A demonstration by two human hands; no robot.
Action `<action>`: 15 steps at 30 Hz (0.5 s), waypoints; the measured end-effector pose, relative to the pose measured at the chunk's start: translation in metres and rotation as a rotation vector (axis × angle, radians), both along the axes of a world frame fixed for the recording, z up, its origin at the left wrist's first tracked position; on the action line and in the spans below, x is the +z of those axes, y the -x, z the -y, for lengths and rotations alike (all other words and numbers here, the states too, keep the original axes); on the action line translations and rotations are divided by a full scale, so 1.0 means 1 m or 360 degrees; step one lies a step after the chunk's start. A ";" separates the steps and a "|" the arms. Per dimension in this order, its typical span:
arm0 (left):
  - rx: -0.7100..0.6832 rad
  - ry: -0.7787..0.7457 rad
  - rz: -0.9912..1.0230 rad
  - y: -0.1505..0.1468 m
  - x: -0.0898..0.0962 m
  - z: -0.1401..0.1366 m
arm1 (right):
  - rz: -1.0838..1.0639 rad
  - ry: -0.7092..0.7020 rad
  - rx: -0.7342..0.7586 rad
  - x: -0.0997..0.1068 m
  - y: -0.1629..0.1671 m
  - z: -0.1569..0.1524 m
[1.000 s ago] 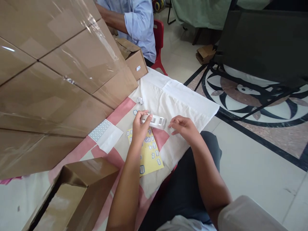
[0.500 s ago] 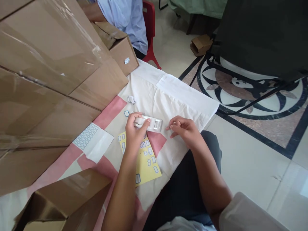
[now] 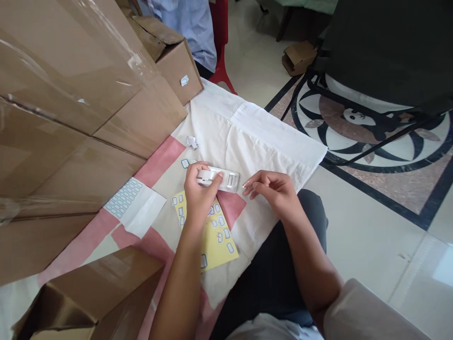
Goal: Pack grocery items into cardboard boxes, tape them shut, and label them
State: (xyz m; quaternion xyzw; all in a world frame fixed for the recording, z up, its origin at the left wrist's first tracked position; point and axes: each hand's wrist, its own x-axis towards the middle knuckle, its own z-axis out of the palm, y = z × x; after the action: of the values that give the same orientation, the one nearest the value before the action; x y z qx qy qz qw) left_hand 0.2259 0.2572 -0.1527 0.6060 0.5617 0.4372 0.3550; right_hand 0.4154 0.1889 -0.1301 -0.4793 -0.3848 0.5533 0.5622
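My left hand [image 3: 202, 189] is closed around a white oblong device [image 3: 230, 180] with a small rectangular window near its right end. Its exact kind I cannot make out. The thumb presses on top of it. To the right of the device, my right hand [image 3: 274, 189] hovers with thumb and fingers pinched together; a tiny pale spot shows at the fingertips, too small to name. Below the device, partly hidden by my left wrist, lies a yellow sheet [image 3: 215, 252] bearing several blue-bordered stickers.
A sheet of blue-bordered labels [image 3: 150, 212] lies left on the pink-and-white cloth [image 3: 244, 137]. Crumpled paper bits [image 3: 192, 142] sit farther back. Stacked cartons [image 3: 71, 156] wall off the left, and an open carton [image 3: 106, 283] stands near front left. A person in a light blue shirt [image 3: 191, 28] sits beyond.
The view has shifted slightly. My left hand still grips the white device, its thumb a little farther along it. My right hand keeps its pinch beside the device.
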 end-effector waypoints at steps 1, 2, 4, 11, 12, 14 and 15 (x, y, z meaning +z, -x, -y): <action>0.0001 0.0009 -0.0001 0.000 0.000 0.000 | 0.0013 -0.0020 0.0000 -0.001 0.000 0.001; 0.0003 0.0013 -0.0004 0.000 0.000 0.000 | 0.0027 -0.0024 -0.0001 -0.002 -0.001 0.001; 0.0009 0.0006 -0.0005 0.000 -0.001 -0.001 | 0.0063 0.0017 -0.0004 -0.006 -0.002 0.002; 0.0024 -0.0008 0.0002 -0.001 -0.001 0.000 | 0.0196 0.0193 -0.0002 -0.011 -0.005 -0.002; 0.0027 -0.0002 -0.0008 -0.001 0.000 0.000 | 0.0185 0.0162 0.0009 -0.009 -0.005 -0.002; 0.0028 -0.0001 -0.0040 -0.001 0.001 0.000 | 0.0141 0.0048 0.0029 -0.006 -0.005 0.000; 0.0027 -0.0009 -0.0057 -0.001 0.001 0.000 | 0.0115 -0.0020 0.0037 -0.004 -0.004 0.001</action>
State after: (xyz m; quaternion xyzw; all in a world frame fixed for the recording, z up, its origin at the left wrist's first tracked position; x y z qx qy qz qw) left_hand 0.2269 0.2568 -0.1514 0.6100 0.5718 0.4309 0.3395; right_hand 0.4192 0.1874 -0.1345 -0.4908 -0.4138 0.5398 0.5445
